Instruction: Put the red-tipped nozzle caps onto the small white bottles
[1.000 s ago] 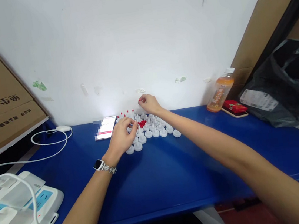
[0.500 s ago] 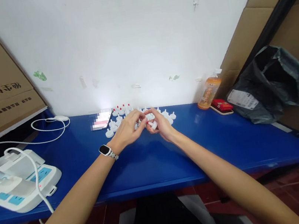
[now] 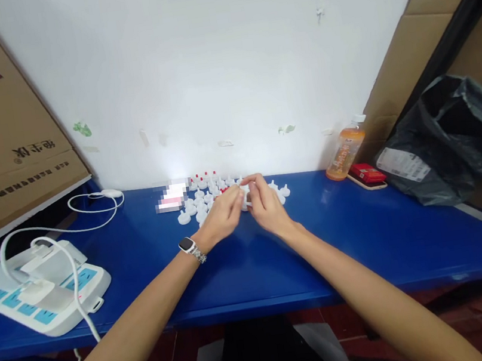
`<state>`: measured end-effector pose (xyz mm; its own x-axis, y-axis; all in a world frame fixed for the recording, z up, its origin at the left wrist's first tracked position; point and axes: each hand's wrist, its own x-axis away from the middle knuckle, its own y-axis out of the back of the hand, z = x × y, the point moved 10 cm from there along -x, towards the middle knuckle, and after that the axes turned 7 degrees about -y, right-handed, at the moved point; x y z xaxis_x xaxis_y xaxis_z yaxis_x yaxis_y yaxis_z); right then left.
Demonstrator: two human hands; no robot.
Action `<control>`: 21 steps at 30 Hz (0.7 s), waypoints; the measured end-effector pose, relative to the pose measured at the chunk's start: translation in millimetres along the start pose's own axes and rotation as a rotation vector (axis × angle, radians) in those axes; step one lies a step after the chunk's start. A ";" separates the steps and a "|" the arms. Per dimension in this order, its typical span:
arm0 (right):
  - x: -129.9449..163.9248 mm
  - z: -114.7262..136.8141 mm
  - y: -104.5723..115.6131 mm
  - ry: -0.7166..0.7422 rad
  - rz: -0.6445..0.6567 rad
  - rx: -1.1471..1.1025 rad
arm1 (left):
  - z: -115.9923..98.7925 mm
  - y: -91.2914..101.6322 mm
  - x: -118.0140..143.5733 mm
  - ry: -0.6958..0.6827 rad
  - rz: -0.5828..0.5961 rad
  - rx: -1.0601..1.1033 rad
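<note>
Still pinched together: both hands (image 3: 247, 206), white cap (image 3: 244, 199).

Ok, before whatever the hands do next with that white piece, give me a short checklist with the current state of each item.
1. Both hands meet on one small white cap: ok.
2. Left hand and right hand clear of the caps on the table: ok.
3. Red tip seated on the held cap: cannot tell, fingers cover it.
4. Loose red tips within reach: ok.
5. Orange bottle upright, well aside: ok.
6. Power strip cables away from the hands: ok.
</note>
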<state>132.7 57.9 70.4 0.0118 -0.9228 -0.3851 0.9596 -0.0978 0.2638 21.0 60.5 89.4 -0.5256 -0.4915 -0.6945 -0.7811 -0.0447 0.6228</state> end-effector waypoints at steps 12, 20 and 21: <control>-13.3 -35.6 -2.8 -0.051 0.092 0.027 | 81.9 20.4 -27.1 0.151 0.084 -0.314; -12.0 -19.1 10.4 0.037 0.001 0.252 | 87.2 32.3 -6.3 0.214 0.001 -0.255; -10.9 -19.1 7.7 0.027 0.020 0.259 | 85.8 35.3 -1.0 0.211 -0.011 -0.230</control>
<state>145.3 74.3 59.8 0.0410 -0.9154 -0.4004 0.8551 -0.1752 0.4880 -35.0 134.1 81.1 -0.4167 -0.6585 -0.6267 -0.6770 -0.2353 0.6973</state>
